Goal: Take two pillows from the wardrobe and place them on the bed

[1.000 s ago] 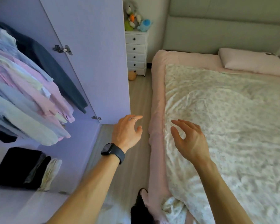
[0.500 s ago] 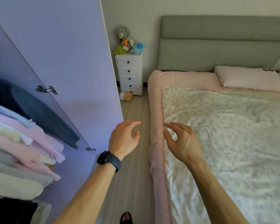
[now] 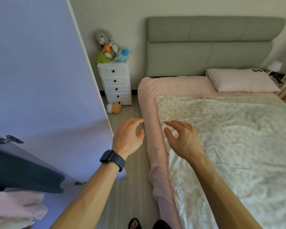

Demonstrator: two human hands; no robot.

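Both up and empty: left hand (image 3: 127, 138) and right hand (image 3: 182, 139), each grip loose and open, hover at the pink side edge of the bed (image 3: 149, 100). One pink pillow (image 3: 241, 80) lies by the grey-green headboard (image 3: 213, 47); the lilac wardrobe door (image 3: 40, 80) stands open left, white drawers (image 3: 116, 83) beyond.

The bed (image 3: 149, 100) fills the right side, its pink sheet bare along the left edge and far end. A floral quilt (image 3: 229, 138) covers the rest. One pink pillow (image 3: 241, 80) lies at the far right, against the headboard. On the wooden floor (image 3: 129, 187) to the left, a white chest of drawers (image 3: 116, 83) stands far off, with a plush toy (image 3: 114, 107) at its foot.
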